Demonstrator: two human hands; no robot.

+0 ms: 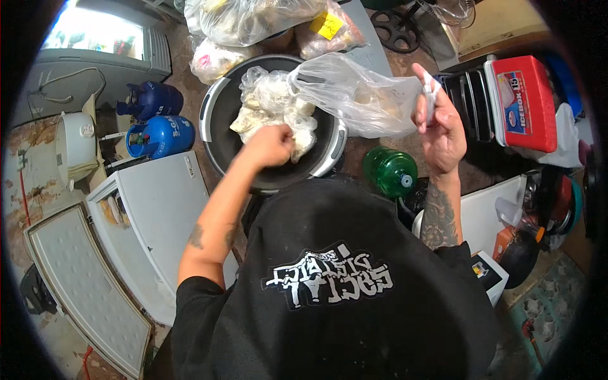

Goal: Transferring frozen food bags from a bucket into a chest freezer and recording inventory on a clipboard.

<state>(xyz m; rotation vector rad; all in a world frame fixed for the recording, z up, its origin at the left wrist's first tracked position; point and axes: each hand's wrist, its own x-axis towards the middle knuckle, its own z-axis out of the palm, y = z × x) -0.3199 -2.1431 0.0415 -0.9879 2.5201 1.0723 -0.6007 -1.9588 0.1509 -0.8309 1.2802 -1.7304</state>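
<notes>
In front of me is a large round dark tub (219,147) with silver-grey handles. Inside it lie clear plastic bags of pale, whitish food (273,97); the exact contents cannot be told. My left hand (270,147) is over the tub, fingers curled against the near side of these bags and slightly blurred. Whether it grips one is hidden. Raised to the right of the tub, my right hand (439,128) pinches the end of a stretched translucent plastic bag (361,97) between its fingers. That bag reaches across the tub's right rim and has something pale brown inside.
Filled plastic bags (256,21) crowd beyond the tub, one with a yellow note (327,25). Blue gas cylinders (161,136) and an open chest freezer (161,223) stand left. To the right are a green water bottle (389,170) and a red icebox (527,104).
</notes>
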